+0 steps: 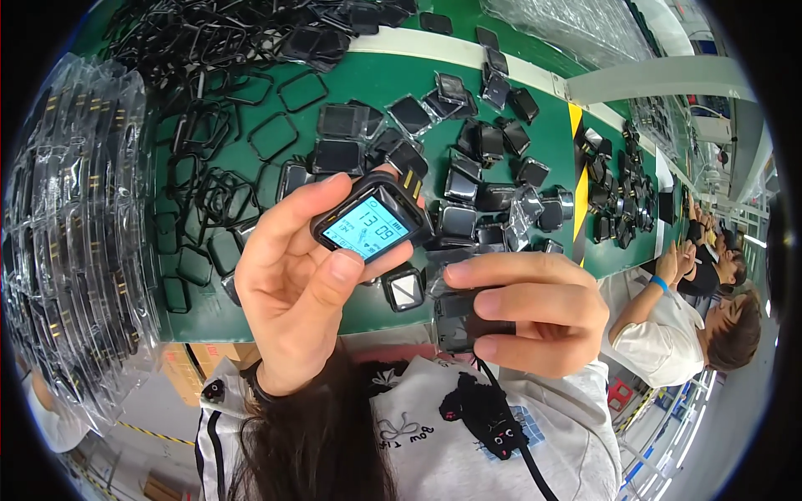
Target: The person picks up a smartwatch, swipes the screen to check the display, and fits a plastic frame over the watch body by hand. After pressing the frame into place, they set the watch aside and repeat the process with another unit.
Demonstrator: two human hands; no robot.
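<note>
My left hand (288, 288) is closed around a small black digital watch body (372, 219), its thumb along the lower edge of the pale blue lit screen. A tab with gold strips sticks up from the watch's top right. To the right, my right hand (543, 313) grips a dark, flat, squarish piece (455, 321) between fingers and thumb; whether it is a case or a film-wrapped part I cannot tell. Between the hands, a black watch case (404, 288) with a pale reflecting face lies on the green table (334, 73).
Thin black frames (272, 136) lie loose and heaped at the left. Film-wrapped black watch modules (337, 156) cover the middle. A tall stack of clear plastic trays (79, 225) stands at far left. Yellow-black tape (576, 159) crosses the table; a co-worker (668, 326) sits at right.
</note>
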